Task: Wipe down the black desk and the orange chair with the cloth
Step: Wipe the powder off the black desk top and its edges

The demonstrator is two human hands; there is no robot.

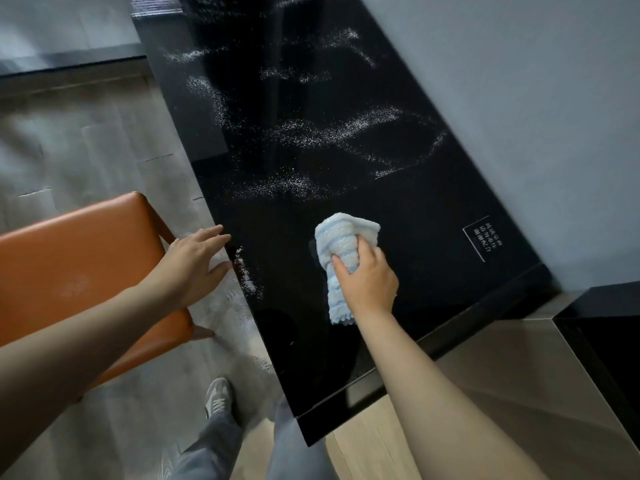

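At the near end of the glossy black tabletop, right hand grips the pale-blue terry cloth; left hand flat, empty, at its edge — white powder streaks lie ahead, lengthwise

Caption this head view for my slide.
Right hand holds a blue cloth on the powder-streaked black desk; left hand at its edge.

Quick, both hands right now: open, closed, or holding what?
Left hand: open, fingers straight, at the black desk edge.
Right hand: grips the cloth on the desk.
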